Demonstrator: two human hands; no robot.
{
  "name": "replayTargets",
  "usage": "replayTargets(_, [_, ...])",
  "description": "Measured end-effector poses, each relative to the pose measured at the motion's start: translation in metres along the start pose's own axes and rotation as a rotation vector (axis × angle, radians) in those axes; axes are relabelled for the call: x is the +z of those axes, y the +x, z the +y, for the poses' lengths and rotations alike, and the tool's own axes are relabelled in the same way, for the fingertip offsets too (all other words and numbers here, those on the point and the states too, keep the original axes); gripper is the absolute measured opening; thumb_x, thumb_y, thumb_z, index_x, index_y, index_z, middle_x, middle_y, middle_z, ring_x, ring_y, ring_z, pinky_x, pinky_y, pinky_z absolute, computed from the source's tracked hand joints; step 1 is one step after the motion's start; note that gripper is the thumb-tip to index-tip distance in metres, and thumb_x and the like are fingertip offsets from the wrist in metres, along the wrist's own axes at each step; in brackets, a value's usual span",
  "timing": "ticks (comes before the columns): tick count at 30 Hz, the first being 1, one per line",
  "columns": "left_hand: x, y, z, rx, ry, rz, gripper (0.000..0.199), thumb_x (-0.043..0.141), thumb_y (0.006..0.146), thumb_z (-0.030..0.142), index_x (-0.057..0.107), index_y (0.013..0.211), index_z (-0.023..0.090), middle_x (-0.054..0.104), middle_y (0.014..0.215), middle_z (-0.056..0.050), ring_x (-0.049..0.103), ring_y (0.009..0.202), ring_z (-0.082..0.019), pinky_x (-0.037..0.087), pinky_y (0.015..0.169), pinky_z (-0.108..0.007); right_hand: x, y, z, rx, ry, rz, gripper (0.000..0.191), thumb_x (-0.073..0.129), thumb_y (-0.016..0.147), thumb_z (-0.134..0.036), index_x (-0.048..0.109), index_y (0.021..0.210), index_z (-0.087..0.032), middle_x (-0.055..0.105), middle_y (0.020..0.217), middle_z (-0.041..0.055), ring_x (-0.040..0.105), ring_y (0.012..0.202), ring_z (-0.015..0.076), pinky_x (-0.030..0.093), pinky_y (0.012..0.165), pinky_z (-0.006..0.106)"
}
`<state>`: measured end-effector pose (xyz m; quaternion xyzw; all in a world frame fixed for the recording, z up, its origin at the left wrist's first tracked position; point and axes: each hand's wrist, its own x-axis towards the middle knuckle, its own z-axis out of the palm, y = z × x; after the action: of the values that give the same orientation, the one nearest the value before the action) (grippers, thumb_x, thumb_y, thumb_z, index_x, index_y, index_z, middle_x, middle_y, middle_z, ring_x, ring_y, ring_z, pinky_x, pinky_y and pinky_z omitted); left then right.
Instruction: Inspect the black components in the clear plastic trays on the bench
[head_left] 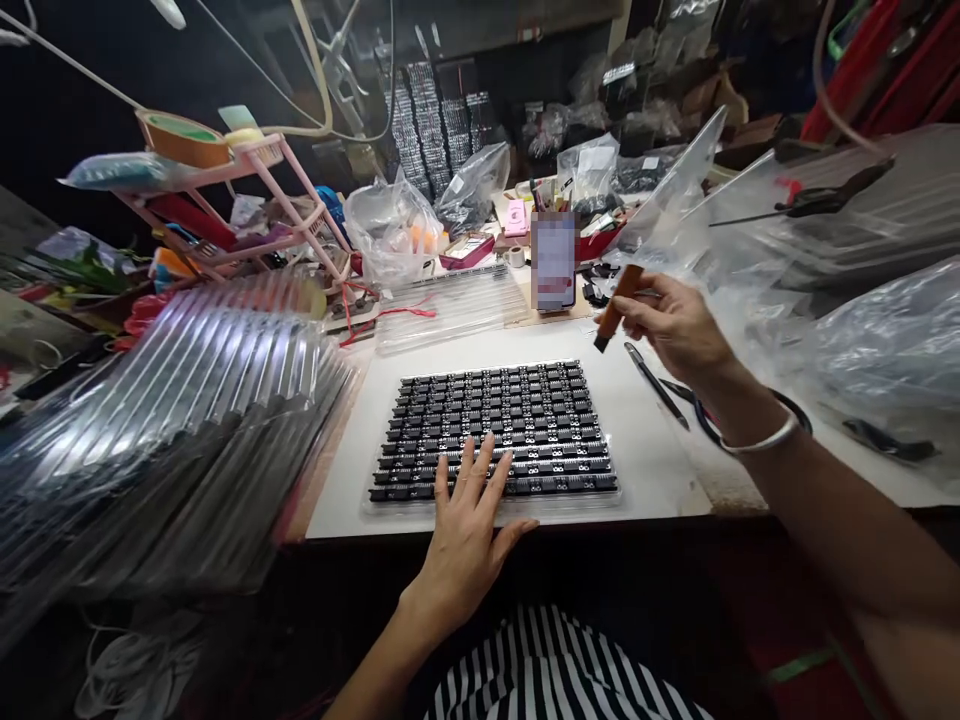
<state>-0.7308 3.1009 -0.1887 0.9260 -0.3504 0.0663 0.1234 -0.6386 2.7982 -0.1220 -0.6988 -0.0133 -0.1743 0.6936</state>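
A clear plastic tray (611,497) lies on the white work surface, filled with rows of small black parts (495,410). Over its front edge rests my left hand (469,530), fingers spread on the lower rows and thumb out to the side. My right hand (679,325) is raised off the surface, right of the tray, and grips an orange-brown tool (620,300) with a dark tip pointing down and left. That tip touches neither the tray nor the parts.
Stacked clear trays (225,370) fill the left side beside a pink rack (300,190). Behind the tray stands a phone (555,260). A black cutter-like tool (656,385) lies to the right, near dark-handled scissors (697,410). Plastic bags (892,330) are heaped at the far right.
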Motion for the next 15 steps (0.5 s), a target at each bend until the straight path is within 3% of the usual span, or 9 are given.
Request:
replayTargets(2, [-0.001,0.003,0.0,0.004,-0.038,0.038,0.055,0.043,0.093,0.039,0.032,0.142,0.018,0.027,0.151,-0.014,0.014,0.142,-0.03,0.02,0.11,-0.061,0.006,0.009,0.011,0.051,0.092,-0.011,0.028,0.07,0.073,-0.028,0.051,0.091,-0.017,0.067,0.07,0.0041,0.045,0.045,0.0075,0.03,0.043,0.021])
replayTargets(6, [0.002,0.007,-0.004,0.008,-0.161,0.112,0.045,0.047,0.092,0.027,0.042,0.136,0.019,0.035,0.147,-0.014,0.02,0.141,-0.029,0.022,0.11,-0.06,-0.001,0.01,0.037,0.204,0.223,0.029,0.036,0.074,0.07,-0.037,0.053,0.093,-0.018,0.065,0.072,0.0026,0.05,0.053,0.0095,0.038,0.047,0.02])
replayTargets(9, [-0.008,0.017,-0.002,-0.005,-0.428,0.136,0.035,0.049,0.091,0.022,0.052,0.126,0.022,0.046,0.14,-0.011,0.03,0.138,-0.027,0.026,0.11,-0.055,-0.01,0.004,0.042,0.245,0.239,0.06,0.04,0.074,0.071,-0.041,0.057,0.096,-0.016,0.061,0.068,0.002,0.048,0.055,0.0088,0.035,0.045,0.018])
replayTargets(13, [-0.045,0.042,0.017,0.039,-1.071,-0.006,0.029,0.042,0.094,0.033,0.063,0.112,0.026,0.061,0.12,-0.005,0.048,0.125,-0.023,0.039,0.105,-0.041,-0.01,0.0,0.034,0.215,0.253,0.102,0.042,0.072,0.075,-0.043,0.059,0.101,-0.013,0.057,0.064,0.0007,0.044,0.054,0.0072,0.031,0.044,0.016])
replayTargets(15, [-0.063,0.046,0.031,0.174,-1.313,-0.128,0.052,0.026,0.093,0.055,0.065,0.112,0.027,0.065,0.11,-0.006,0.057,0.114,-0.023,0.045,0.1,-0.039,-0.008,-0.002,0.031,0.211,0.24,0.104,0.042,0.072,0.075,-0.042,0.059,0.103,-0.013,0.056,0.064,0.0,0.044,0.055,0.007,0.033,0.045,0.016])
